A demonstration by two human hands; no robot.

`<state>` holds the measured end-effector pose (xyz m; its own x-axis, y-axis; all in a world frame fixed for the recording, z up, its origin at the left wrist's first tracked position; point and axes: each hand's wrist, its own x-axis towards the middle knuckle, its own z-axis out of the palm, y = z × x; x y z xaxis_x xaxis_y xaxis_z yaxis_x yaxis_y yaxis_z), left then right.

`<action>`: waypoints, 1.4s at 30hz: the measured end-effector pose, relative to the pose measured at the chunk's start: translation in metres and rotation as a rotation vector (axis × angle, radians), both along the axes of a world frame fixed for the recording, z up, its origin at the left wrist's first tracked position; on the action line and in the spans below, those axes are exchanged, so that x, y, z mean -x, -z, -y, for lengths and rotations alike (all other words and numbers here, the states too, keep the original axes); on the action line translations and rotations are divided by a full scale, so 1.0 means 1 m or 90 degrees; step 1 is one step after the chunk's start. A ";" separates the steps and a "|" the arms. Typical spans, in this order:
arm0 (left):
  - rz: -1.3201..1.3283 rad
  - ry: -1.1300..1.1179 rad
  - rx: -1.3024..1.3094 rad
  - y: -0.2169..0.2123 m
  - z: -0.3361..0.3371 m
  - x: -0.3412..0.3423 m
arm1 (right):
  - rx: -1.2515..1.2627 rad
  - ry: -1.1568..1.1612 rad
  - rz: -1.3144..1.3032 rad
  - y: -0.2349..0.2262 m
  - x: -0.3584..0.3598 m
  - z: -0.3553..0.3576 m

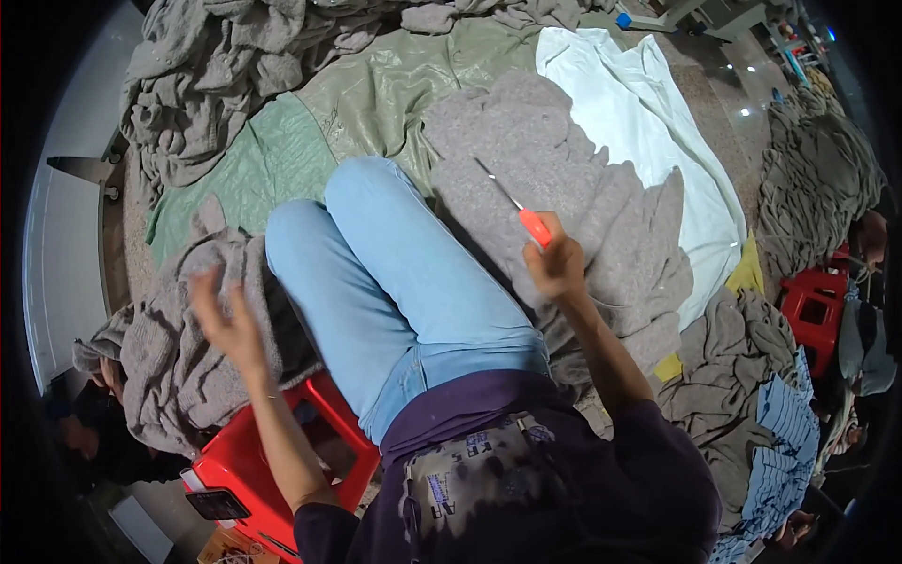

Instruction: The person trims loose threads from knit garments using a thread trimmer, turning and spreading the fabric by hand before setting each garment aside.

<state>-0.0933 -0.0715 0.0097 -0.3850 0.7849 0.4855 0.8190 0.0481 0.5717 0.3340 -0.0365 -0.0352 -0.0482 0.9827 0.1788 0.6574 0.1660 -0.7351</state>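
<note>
My right hand (556,268) is closed around the orange-red handle of a slim tool (533,226) with a thin metal shaft. The shaft points up and to the left, and its exact kind is unclear. Beneath it, a grey-brown knitted garment (536,122) lies spread beside my right leg. My left hand (225,320) has its fingers apart, slightly blurred, with nothing seen in it. It is over a bunched grey knitted piece (178,329) at my left. Whether it touches that fabric I cannot tell.
Grey knitwear (216,75) is heaped at the far left, on green sheeting (385,85). A white cloth (639,122) stretches along the right. A red stool (254,451) bears a phone (217,505) at my left. Another red stool (816,305) and people are at the right edge.
</note>
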 end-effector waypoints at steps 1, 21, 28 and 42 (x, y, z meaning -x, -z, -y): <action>0.051 0.100 -0.039 -0.010 -0.011 -0.047 | -0.142 -0.049 -0.088 -0.015 0.011 0.004; 0.584 0.122 -0.412 -0.115 -0.046 0.018 | 0.094 0.084 -0.158 -0.109 0.003 0.008; 0.111 -0.276 -0.002 -0.003 0.036 0.071 | 0.111 -0.111 -0.109 -0.024 0.017 0.054; -0.130 0.770 0.312 0.035 -0.136 -0.192 | -0.059 0.023 0.081 -0.007 0.022 0.095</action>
<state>0.0987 0.0644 -0.0255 0.7245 0.6890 0.0200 0.5597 -0.6049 0.5664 0.3119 -0.1310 -0.0280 -0.0415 0.9636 0.2642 0.7506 0.2046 -0.6283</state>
